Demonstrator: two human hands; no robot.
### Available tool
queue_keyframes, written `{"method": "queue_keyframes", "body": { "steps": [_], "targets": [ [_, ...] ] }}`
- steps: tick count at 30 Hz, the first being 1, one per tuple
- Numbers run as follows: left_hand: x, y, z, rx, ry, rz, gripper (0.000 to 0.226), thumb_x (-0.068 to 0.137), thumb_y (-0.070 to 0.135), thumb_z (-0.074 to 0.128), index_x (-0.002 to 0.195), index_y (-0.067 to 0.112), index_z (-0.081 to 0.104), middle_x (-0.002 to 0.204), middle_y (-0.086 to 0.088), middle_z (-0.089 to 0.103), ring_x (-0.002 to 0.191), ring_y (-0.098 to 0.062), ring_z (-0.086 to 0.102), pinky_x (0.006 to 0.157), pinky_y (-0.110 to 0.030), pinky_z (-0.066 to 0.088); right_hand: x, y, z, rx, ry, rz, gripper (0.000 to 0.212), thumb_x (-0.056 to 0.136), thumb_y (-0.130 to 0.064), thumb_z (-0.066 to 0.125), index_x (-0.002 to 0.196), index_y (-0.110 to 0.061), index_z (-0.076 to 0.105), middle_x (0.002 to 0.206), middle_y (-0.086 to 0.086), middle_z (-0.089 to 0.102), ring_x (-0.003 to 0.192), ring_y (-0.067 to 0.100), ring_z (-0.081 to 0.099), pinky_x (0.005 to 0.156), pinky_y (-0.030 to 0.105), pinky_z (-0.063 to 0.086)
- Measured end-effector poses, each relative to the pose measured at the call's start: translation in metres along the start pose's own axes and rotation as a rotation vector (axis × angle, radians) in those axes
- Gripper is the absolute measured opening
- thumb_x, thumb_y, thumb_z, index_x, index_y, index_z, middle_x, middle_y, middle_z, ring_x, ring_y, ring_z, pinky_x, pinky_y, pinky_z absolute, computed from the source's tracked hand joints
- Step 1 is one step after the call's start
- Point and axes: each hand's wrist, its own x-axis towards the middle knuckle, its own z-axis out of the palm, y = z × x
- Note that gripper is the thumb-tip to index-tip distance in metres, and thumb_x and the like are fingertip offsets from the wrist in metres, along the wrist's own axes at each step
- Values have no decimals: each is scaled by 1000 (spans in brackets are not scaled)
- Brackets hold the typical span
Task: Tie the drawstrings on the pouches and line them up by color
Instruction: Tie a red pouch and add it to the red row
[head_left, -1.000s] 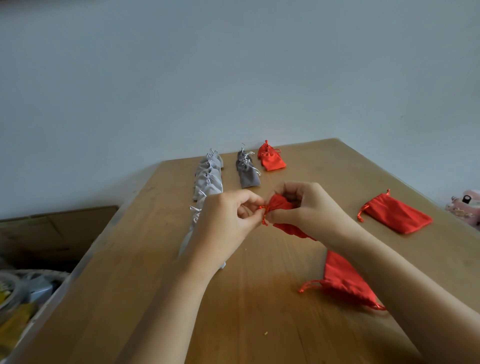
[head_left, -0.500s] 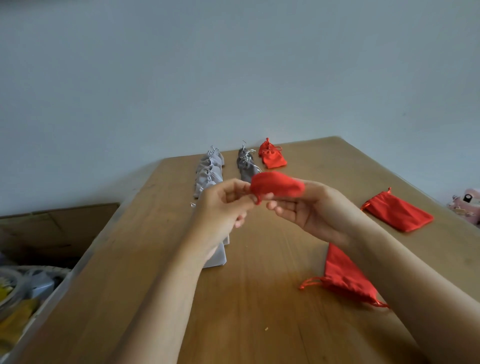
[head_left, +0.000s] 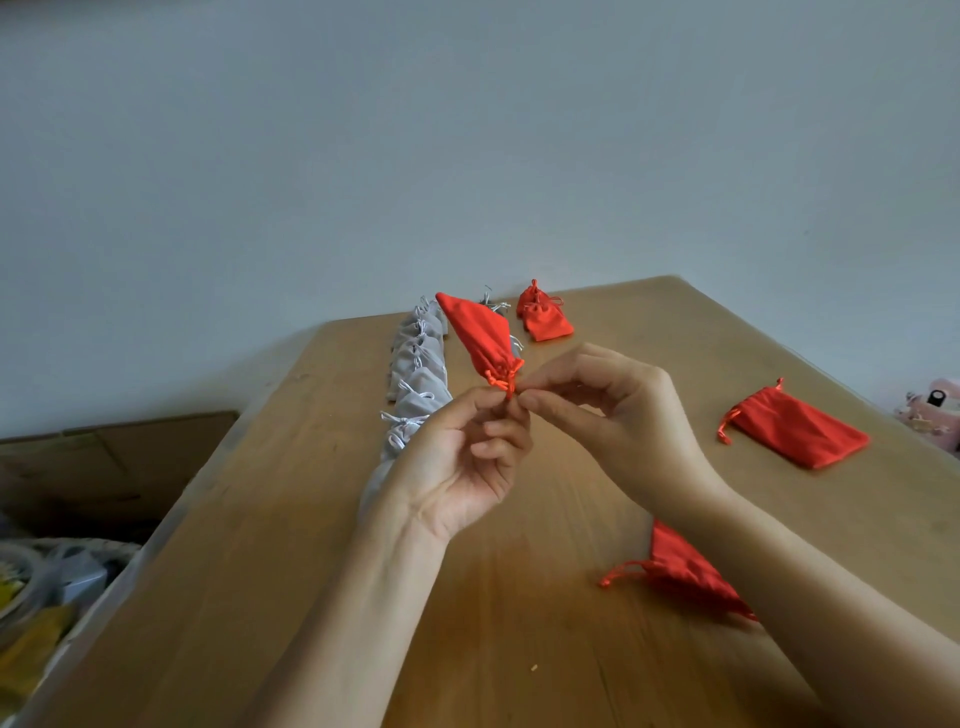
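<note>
- Pouch (head_left: 480, 332), red, is held in the air just above the fingertips of both hands. Its gathered neck points down and its closed end tips up and away to the left.
- Left hand (head_left: 462, 462): thumb and forefinger pinch the cord (head_left: 506, 382) right under the neck. The other fingers curl loosely toward the palm and hold nothing.
- Right hand (head_left: 608, 410): thumb and forefinger pinch the same cord from the right, fingertips touching those of the left hand.
- The step looks like snugging the knot. It is best done by keeping both pinches close to the neck, pulling the 2 ends apart evenly and seating the knot against the gathers so the mouth stays closed. The cord looks thin and slick, so a grip far from the knot may slip.
- 2 tied reds (head_left: 545, 317) lie beyond the right hand and look like the line this pouch joins.
- A grey row (head_left: 418, 364) runs beyond the left hand. A darker grey line is mostly hidden behind the pouch.
- 2 loose reds lie flat on the table (head_left: 519, 649): 1 (head_left: 795, 428) well right of the right hand and 1 (head_left: 680, 571) under its forearm.
- 0.5 s ago the pouch lay sideways across the fingers, with the right hand more spread beneath it. Now it is upended and both hands pinch at the neck.
</note>
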Motion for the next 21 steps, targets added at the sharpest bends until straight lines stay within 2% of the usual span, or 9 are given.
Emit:
{"method": "queue_keyframes", "body": {
  "steps": [6, 12, 19, 21],
  "targets": [
    [-1, -4, 2, 77, -6, -24, 42, 37, -15, 87, 69, -2, 62, 66, -9, 56, 49, -14, 52, 31, -16, 38, -1, 0, 0, -60, 35, -66, 6, 81, -9, 75, 87, -9, 74, 83, 0, 69, 77, 14, 68, 74, 28, 57],
    [-1, -5, 3, 81, -34, -46, 43, 40, -15, 87, 73, -1, 62, 66, -9, 56, 50, -16, 54, 32, -18, 40, -1, 0, 0, -125, 99, -156, 7, 80, -6, 76, 86, -8, 75, 81, -1, 68, 74, 14, 67, 71, 28, 56],
    [3, -6, -2, 70, -54, -38, 69, 44, -13, 87, 100, 8, 53, 69, -8, 58, 55, -16, 57, 36, -18, 44, -2, 0, 2, -139, 133, -176, 7, 79, -8, 77, 86, -7, 76, 81, 0, 69, 73, 14, 68, 71, 28, 56],
    [4, -6, -3, 70, -63, -30, 72, 43, -13, 88, 103, 9, 52, 69, -8, 59, 55, -16, 58, 36, -17, 44, -1, -1, 1, -143, 141, -184, 8, 79, -10, 76, 87, -8, 77, 82, -1, 70, 73, 13, 68, 71, 27, 55]
  ]
}}
